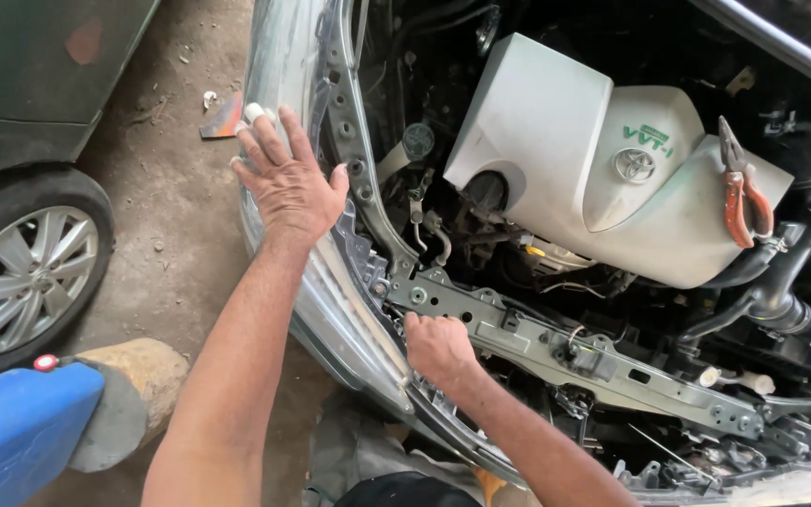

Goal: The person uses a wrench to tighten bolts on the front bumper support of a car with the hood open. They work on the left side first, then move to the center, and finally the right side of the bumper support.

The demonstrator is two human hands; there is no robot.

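Dusty concrete floor (171,235) runs along the near side of an open engine bay. Far out from both hands, at the low outer corner, sit a blue drum (11,432) and a wooden block (138,376), with another car's wheel (25,272) above them.

Left hand (285,183) lies flat, fingers spread apart, on the silver bumper (330,319), clamped on nothing. Bumper's long axis runs from beyond that palm down past the right hand (438,347), which is closed around the bumper's upper edge where it meets the metal crossbar (556,352). Crossbar stretches away from the right grip toward the far side. So the right hand is nearer the joint; the left steadies higher up.

Beyond the right grip stand the white engine cover (556,141) and, on it, 1 pair of orange pliers (742,192). Open room lies floorward of the bumper; hoses crowd inward.
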